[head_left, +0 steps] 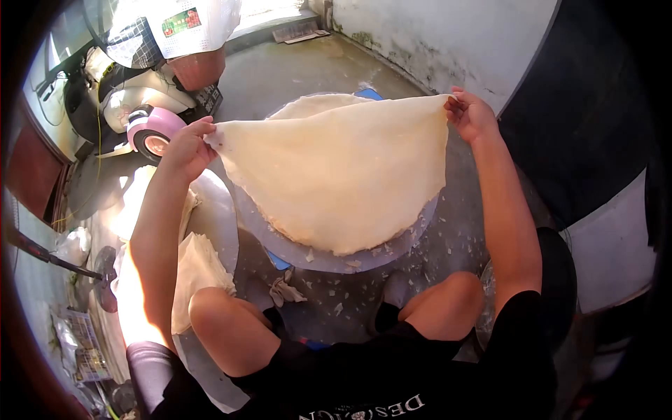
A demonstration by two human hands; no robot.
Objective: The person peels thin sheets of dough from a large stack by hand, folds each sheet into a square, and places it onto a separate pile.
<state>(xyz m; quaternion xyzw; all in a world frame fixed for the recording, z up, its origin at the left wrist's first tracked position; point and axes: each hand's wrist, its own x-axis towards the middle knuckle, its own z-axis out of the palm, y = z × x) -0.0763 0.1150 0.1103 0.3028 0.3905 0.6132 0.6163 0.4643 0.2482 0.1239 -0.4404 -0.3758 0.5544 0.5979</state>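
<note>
Between my two hands hangs a thin, pale round sheet that looks like dough (336, 168), its top edge stretched taut. My left hand (189, 148) pinches the sheet's left corner. On the other side my right hand (472, 115) grips the right corner between thumb and fingers. The sheet's ragged lower edge hangs over a round grey board (350, 263). Behind the raised sheet, another pale layer (315, 105) shows on the board. Small flakes are scattered along the board's near rim.
Folded pale sheets (199, 269) lie on a round surface (217, 210) at my left. A crumpled cloth (285, 290) rests on the flake-strewn floor by my feet. A scooter (133, 98) and a pink wheeled object (155, 129) stand at the far left. A white wall (448, 42) rises behind.
</note>
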